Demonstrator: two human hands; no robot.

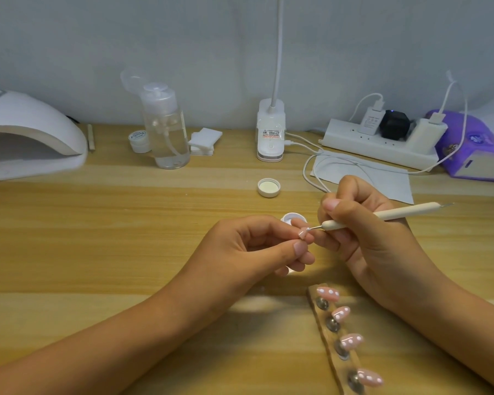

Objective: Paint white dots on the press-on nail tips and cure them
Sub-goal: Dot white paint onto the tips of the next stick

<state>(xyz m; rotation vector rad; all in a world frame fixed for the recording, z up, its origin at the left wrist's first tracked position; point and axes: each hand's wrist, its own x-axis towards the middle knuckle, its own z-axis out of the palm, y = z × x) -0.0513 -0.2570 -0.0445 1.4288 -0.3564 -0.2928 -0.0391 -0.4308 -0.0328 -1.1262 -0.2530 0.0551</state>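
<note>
1. Two hands work close together at mid-surface (pixel 126 223). The left hand (pixel 251 246) pinches one pink nail tip (pixel 388 232) between thumb and fingers. The right hand (pixel 362 223) grips the white dotting tool (pixel 382 215) like a pen.
2. Tool's metal point sits on or just at the held tip; contact too small to confirm.
3. Four dotted tips (pixel 351 341) sit on the holder strip (pixel 347 364), near the right forearm.
4. Step in hand, as judged: dotting the last loose tip. Brace the right fingers against the left, touch down lightly, lift straight off, and match the row spacing on the finished tips.
5. Paint pot (pixel 293 217) is partly hidden behind the left fingers; reload there for each dot.
6. Risk: smearing wet dots with the pinching thumb.
7. Curing lamp (pixel 32 132) waits far left, well apart.
</note>
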